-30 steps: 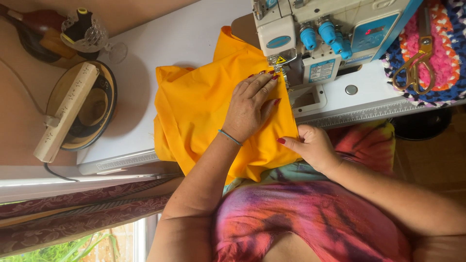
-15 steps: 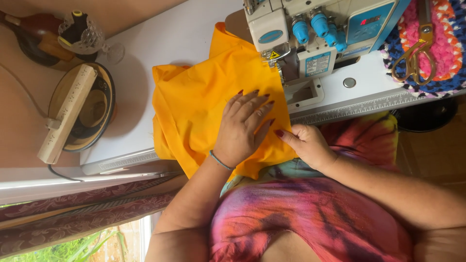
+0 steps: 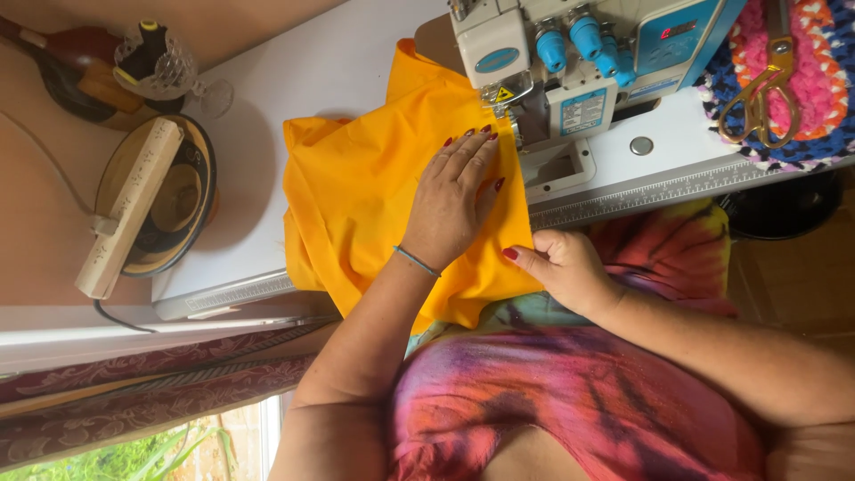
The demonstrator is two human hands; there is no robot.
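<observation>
Nearest the camera, the person's right hand (image 3: 565,267) sits at the near edge of the white desk (image 3: 356,71), its fingers closed together and the thumb pinching the near right corner of the bright yellow-orange piece of woven fabric (image 3: 374,196); it is clamped on that hem rather than lying loose. Just beyond, the left hand (image 3: 454,200) lies flat, palm down, on the fabric, its fingers (image 3: 468,151) spread apart and pressing the cloth to the desk, fingertips touching nothing but cloth and pointing toward the machine. The fabric lies mostly on the desk, with its near edge hanging over the front lip toward the person's lap; its far right edge reaches under the presser foot area of the white and blue overlock sewing machine (image 3: 570,62). Judged from this layout, the work stands at the feeding stage: the cloth is positioned and held at the needle, but whether any stitches have been laid along the edge cannot be told, since no seam line is visible. The greater part of the fabric's edge lies on the near side of the foot, which suggests most of the run is left. Farther off, gold-handled scissors (image 3: 757,85) rest on a pink and blue crocheted mat (image 3: 819,80) to the right of the machine, well apart from both hands. At the far left, a dark round bowl (image 3: 151,200) carries a pale wooden block (image 3: 129,209) across its rim.
</observation>
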